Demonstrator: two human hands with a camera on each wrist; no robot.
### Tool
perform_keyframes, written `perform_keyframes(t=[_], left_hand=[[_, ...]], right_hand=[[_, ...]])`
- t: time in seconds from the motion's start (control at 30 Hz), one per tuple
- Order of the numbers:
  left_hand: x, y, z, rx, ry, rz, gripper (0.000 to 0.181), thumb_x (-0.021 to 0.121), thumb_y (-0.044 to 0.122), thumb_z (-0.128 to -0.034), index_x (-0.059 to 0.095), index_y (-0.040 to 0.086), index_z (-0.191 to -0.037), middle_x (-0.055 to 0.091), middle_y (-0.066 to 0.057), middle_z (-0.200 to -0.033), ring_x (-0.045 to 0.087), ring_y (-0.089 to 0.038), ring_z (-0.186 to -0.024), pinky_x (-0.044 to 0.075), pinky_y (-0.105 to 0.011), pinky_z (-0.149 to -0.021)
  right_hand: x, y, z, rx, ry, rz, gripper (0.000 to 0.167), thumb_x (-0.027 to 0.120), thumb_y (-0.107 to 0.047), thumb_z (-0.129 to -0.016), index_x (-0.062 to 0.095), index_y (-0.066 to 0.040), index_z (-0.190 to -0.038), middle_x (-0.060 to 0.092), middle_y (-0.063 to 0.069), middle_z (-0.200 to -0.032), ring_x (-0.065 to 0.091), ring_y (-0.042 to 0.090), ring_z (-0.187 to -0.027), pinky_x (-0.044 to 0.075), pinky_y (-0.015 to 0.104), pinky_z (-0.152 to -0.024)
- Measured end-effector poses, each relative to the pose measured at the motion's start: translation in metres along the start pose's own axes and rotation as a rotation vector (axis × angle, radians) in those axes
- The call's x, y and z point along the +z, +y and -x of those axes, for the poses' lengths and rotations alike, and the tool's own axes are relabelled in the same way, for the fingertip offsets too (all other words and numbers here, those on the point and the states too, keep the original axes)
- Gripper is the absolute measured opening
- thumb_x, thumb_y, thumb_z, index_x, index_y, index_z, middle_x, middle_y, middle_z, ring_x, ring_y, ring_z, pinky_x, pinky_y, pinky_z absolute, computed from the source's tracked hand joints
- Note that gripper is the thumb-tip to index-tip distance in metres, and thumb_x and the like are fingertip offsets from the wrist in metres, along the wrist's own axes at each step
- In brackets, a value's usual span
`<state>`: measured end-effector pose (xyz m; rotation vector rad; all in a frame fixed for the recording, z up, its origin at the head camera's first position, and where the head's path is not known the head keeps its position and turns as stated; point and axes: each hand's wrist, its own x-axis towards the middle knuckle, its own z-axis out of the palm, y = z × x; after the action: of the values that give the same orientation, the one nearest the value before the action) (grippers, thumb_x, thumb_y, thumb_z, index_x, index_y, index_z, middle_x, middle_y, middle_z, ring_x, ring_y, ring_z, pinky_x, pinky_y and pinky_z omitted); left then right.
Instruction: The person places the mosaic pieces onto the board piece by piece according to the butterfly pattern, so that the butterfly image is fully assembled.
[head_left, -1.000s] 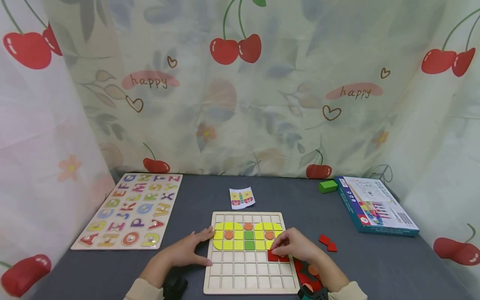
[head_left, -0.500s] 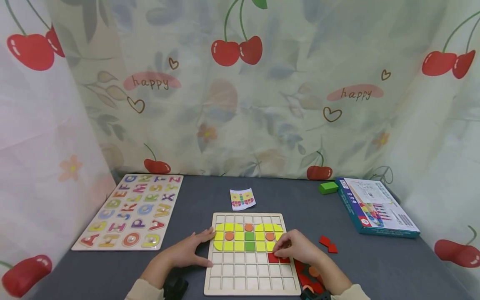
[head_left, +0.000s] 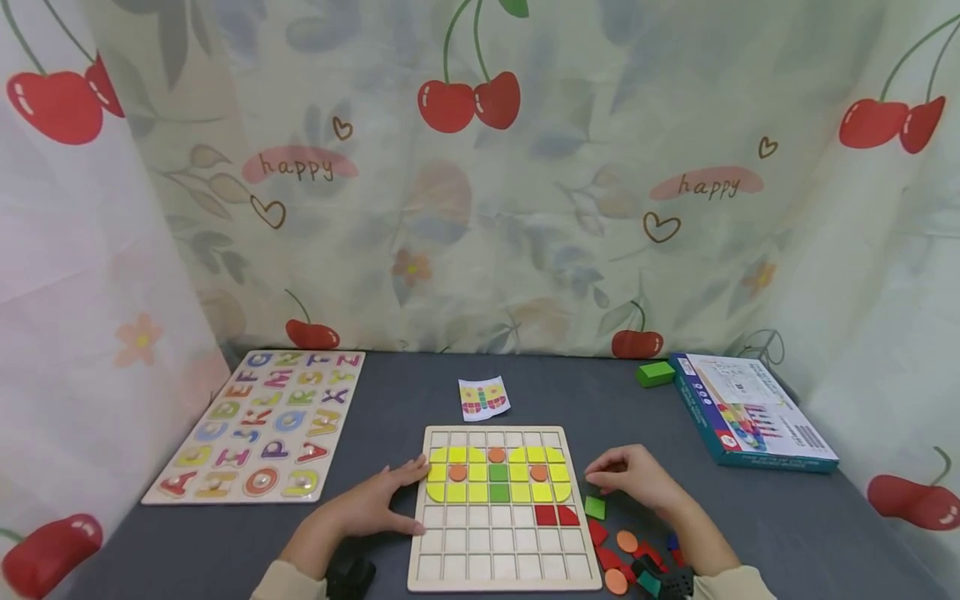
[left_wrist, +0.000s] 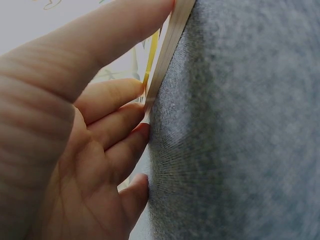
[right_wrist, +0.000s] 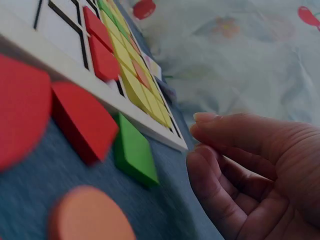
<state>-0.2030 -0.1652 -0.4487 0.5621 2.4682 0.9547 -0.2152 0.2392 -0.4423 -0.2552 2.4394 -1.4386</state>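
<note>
A pale wooden grid board [head_left: 453, 562] lies in front of me in the head view. Yellow, orange and green pieces fill part of its upper rows, and two red pieces [head_left: 546, 516] sit in the row below. My left hand [head_left: 367, 502] rests with extended fingers and thumb against the board's left edge. Off the board's right side is my right hand [head_left: 637, 477], fingers loosely bent. In the right wrist view a small gap shows between its thumb and index finger, with no piece there. A green square [head_left: 595, 507] lies just below those fingertips.
Loose red pieces [head_left: 607, 557] and orange discs [head_left: 627, 542] lie right of the board, partly behind the right wrist. A patterned card [head_left: 483, 398] lies beyond the board. An alphabet board [head_left: 255, 429] is at left; a box [head_left: 757, 412] and green block [head_left: 656, 373] are at right.
My right hand has left the red pieces on the board and moved right, over the table. The green square beside the board has come into view. The left hand stays in place.
</note>
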Motion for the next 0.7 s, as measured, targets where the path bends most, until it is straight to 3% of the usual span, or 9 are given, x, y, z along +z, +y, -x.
perform_keyframes(t=[0.4,0.5,0.7], left_hand=[[-0.001,0.001,0.000,-0.004,0.004,0.002,0.089,0.077,0.044,-0.0715,0.036,0.013,-0.144,0.024,-0.007,-0.155,0.018,-0.031,-0.144,0.009,-0.059,-0.114],[-0.001,0.000,0.000,-0.001,0.003,-0.006,0.089,0.077,0.044,-0.0715,0.036,0.013,-0.144,0.025,-0.008,-0.154,0.018,-0.031,-0.144,0.009,-0.059,-0.114],[0.000,0.000,0.000,0.006,0.005,-0.007,0.089,0.077,0.043,-0.0715,0.036,0.012,-0.144,0.024,-0.008,-0.154,0.018,-0.031,-0.143,0.009,-0.059,-0.114]], right_hand=[[-0.046,0.028,0.016,0.125,0.140,0.067,0.042,0.070,-0.030,-0.082,0.067,0.003,-0.108,0.069,0.006,-0.098,0.061,0.014,-0.079,0.053,0.025,-0.070],[-0.051,0.035,0.020,0.165,0.184,0.079,0.041,0.072,-0.027,-0.081,0.067,0.003,-0.108,0.070,0.005,-0.096,0.058,0.013,-0.079,0.051,0.025,-0.069],[-0.056,0.043,0.027,0.208,0.201,0.129,0.044,0.076,-0.022,-0.077,0.065,0.004,-0.111,0.065,0.004,-0.090,0.053,0.014,-0.072,0.045,0.024,-0.060]])
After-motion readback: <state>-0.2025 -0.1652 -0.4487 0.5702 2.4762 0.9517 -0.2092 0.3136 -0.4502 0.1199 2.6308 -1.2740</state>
